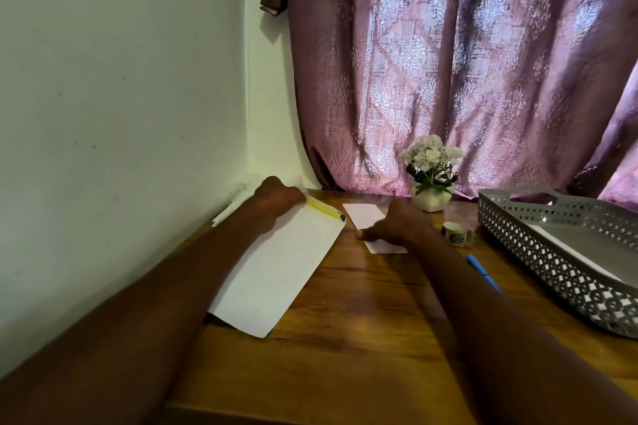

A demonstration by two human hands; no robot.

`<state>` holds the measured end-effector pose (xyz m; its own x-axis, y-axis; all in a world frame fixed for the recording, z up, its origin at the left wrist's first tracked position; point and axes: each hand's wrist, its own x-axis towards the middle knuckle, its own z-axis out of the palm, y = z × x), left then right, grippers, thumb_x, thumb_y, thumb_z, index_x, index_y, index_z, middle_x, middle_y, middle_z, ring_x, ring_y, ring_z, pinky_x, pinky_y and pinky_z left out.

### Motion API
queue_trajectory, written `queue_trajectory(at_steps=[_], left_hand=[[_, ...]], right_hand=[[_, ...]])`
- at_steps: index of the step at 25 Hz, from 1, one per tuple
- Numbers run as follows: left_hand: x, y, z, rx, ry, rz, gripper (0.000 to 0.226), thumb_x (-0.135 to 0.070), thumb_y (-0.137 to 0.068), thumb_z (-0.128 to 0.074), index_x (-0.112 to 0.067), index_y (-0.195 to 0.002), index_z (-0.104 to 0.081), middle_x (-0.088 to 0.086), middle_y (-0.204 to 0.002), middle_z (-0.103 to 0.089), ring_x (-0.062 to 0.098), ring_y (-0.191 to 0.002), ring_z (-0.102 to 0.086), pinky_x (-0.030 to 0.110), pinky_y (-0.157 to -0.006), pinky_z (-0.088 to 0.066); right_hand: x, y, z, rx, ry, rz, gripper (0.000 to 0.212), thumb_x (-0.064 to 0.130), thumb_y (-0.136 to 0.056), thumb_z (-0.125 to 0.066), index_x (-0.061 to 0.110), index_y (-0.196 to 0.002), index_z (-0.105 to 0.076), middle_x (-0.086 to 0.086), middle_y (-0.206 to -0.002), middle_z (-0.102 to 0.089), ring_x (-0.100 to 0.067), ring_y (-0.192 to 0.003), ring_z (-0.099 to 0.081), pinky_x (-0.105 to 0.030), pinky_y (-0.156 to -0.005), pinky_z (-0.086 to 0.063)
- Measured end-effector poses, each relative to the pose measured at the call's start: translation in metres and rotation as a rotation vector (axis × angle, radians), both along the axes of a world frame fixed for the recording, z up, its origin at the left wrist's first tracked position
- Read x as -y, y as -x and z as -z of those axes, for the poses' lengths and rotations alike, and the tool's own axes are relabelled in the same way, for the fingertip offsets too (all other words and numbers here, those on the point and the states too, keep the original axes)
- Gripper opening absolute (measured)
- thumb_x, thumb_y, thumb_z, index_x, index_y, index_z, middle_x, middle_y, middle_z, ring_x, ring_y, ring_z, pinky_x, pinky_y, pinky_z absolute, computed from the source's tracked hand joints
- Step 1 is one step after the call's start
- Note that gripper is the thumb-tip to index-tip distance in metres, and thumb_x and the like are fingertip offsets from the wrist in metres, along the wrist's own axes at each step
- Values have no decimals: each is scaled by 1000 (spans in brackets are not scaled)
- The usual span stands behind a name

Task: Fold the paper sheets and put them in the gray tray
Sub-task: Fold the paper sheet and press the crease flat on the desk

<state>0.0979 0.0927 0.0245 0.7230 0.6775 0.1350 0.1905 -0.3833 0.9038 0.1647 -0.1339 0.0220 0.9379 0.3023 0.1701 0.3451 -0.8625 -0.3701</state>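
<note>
Mauve patterned curtains [466, 62] hang behind a wooden counter [345, 338] set against a pale wall [103, 79]. On the counter's left lies a large white paper sheet [276, 269], with the left hand [279, 197] resting on its far end beside a yellow pencil [324, 208]; its fingers are hidden, so I cannot tell whether they grip. The right hand [397, 224] lies flat, fingers extended, pressing a small folded paper [366, 214] near the counter's middle. Well to the right sits the gray tray [538, 245], with white paper inside. Between tray and right hand lie a tape roll [457, 233] and a blue pen [483, 272]. A potted white flower [431, 172] stands at the back.
</note>
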Motion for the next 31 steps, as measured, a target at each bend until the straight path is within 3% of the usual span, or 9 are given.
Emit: queue_trajectory(at_steps=[3,7,11,15,20,23,26,29,31], left_hand=[[0,-1,-1,7,-4,83,56,-29,-83,-85,3,-123,-62,20,-119,-65,28,-104,-60,32,-80,-45],[0,1,0,12,-5,110,47,-26,-83,-85,5,-113,-66,16,-98,-65,21,-80,-57,29,-67,-43],[-6,2,0,14,85,126,47,-27,-80,-87,2,-112,-67,21,-108,-70,25,-86,-65,33,-77,-51],[-13,4,6,26,99,131,42,-34,-78,-87,-8,-106,-70,21,-116,-69,33,-108,-68,46,-101,-54],[-9,2,2,37,120,143,43,-25,-78,-86,-2,-109,-66,13,-108,-71,26,-93,-69,41,-88,-59],[-6,1,0,60,112,173,38,-18,-81,-83,-2,-112,-68,9,-97,-71,20,-80,-68,33,-74,-59],[-6,0,2,89,162,144,44,-19,-82,-85,3,-116,-68,20,-109,-72,31,-98,-69,41,-93,-57],[-2,-1,0,122,151,143,45,-19,-82,-86,7,-115,-69,22,-110,-72,29,-91,-66,34,-83,-51],[4,2,-2,123,164,197,50,-26,-82,-87,9,-114,-69,25,-110,-73,30,-92,-67,37,-89,-53]], right_hand=[[3,-1,-4,-97,-99,15,89,46,-68,-93,6,-136,-52,-13,-133,-61,-32,-119,-60,-43,-98,-53],[6,-6,-11,-198,-194,38,72,26,-68,-95,0,-125,-60,-9,-103,-65,-23,-94,-65,-27,-68,-49],[8,-12,-13,-204,-370,83,46,11,-74,-89,2,-106,-59,-14,-106,-60,-28,-97,-61,-31,-72,-45],[8,-16,-11,-234,-852,122,48,5,-80,-81,-7,-120,-57,-22,-112,-64,-38,-103,-65,-39,-77,-53],[10,-12,-19,-533,-1352,-17,48,-2,-82,-73,-2,-129,-60,-24,-121,-70,-38,-100,-66,-54,-87,-57],[8,-12,-17,-633,-1412,-135,45,0,-87,-68,3,-132,-62,-23,-124,-68,-38,-105,-65,-61,-97,-53],[5,-15,-13,-612,-1403,-166,32,-1,-88,-69,7,-119,-66,-22,-125,-69,-43,-114,-65,-66,-100,-49],[1,-19,-12,-545,-1417,-216,22,-2,-88,-71,13,-104,-68,-21,-119,-71,-40,-107,-67,-65,-101,-50],[-3,-18,-10,-518,-1385,-281,28,-1,-88,-73,6,-115,-69,-20,-115,-73,-38,-102,-69,-63,-99,-52]])
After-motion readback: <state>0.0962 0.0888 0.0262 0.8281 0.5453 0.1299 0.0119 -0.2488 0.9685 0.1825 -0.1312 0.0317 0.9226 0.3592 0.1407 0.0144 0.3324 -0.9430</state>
